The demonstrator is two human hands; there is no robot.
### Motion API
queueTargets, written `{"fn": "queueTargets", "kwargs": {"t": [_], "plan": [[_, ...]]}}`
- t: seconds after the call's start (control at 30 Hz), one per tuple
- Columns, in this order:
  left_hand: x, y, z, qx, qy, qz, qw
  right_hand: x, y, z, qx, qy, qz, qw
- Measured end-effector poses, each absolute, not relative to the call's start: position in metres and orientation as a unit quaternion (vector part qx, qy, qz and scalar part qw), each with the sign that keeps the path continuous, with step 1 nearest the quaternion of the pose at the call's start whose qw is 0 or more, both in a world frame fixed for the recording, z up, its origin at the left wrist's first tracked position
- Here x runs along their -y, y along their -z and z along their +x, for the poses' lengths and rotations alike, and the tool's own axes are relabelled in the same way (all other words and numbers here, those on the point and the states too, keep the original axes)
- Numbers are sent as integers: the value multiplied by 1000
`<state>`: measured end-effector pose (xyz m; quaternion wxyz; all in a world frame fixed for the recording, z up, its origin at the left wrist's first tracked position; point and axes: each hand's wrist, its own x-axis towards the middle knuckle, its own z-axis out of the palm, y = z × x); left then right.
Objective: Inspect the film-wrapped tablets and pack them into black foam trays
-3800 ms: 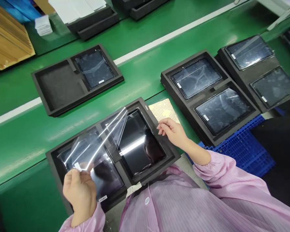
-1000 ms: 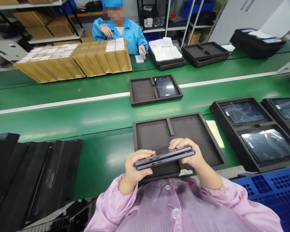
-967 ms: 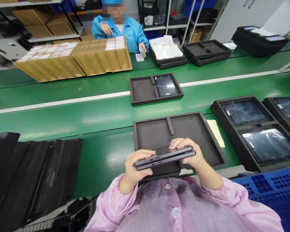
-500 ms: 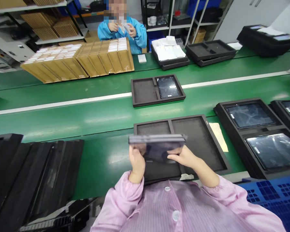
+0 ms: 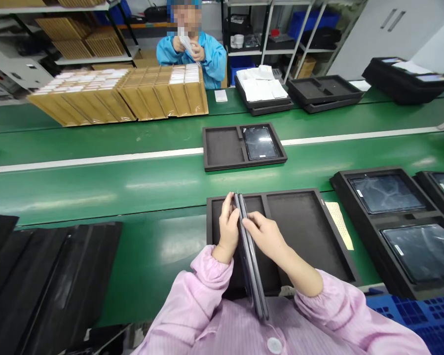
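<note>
Two thin dark tablets [image 5: 252,261] are held together on edge in front of my chest, seen almost edge-on. My left hand [image 5: 228,227] is closed on their left face, near the far end. From the other side, my right hand [image 5: 267,235] grips them with its fingers against the right face. Below lies a black foam tray [image 5: 299,222] with two recesses, both without a tablet where I can see into them. The tablets and my hands hide part of its left recess.
A smaller tray [image 5: 222,148] with one tablet [image 5: 261,143] rests on the green conveyor. Trays with tablets [image 5: 387,192] stand at right, above a blue crate [image 5: 410,315]. Black trays [image 5: 59,266] lean at left. Across the belt, a person in blue [image 5: 216,59] handles papers behind cardboard dividers [image 5: 163,93].
The two tablets have turned from lying crosswise to standing on edge, pointing away from me. My hands have shifted to opposite sides of them. The view has tilted slightly upward.
</note>
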<state>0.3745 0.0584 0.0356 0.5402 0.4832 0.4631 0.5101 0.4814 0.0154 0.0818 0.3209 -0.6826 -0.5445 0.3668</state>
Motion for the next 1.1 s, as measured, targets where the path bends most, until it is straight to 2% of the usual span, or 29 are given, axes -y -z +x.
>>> {"fn": "queueTargets", "kwargs": {"t": [0.07,0.17,0.27,0.37,0.73,0.97,1.1], "plan": [[-68,-41,372,-463,-498,481,553,-29,-75,483,480,-398,-659,420],[-78,-49,371,-465,-490,466,572,-48,-73,486,389,-499,-615,471],[-83,-55,369,-468,-483,455,584,-60,-74,488,353,-580,-559,477],[-85,-59,365,-464,-476,466,584,-64,-75,489,341,-612,-535,472],[-84,-63,358,-459,-448,481,598,-66,-73,490,355,-629,-511,467],[-83,-52,348,-374,-440,488,654,-62,-69,499,369,-676,-465,436],[-82,-51,347,-373,-426,505,651,-62,-69,502,378,-676,-461,433]]}}
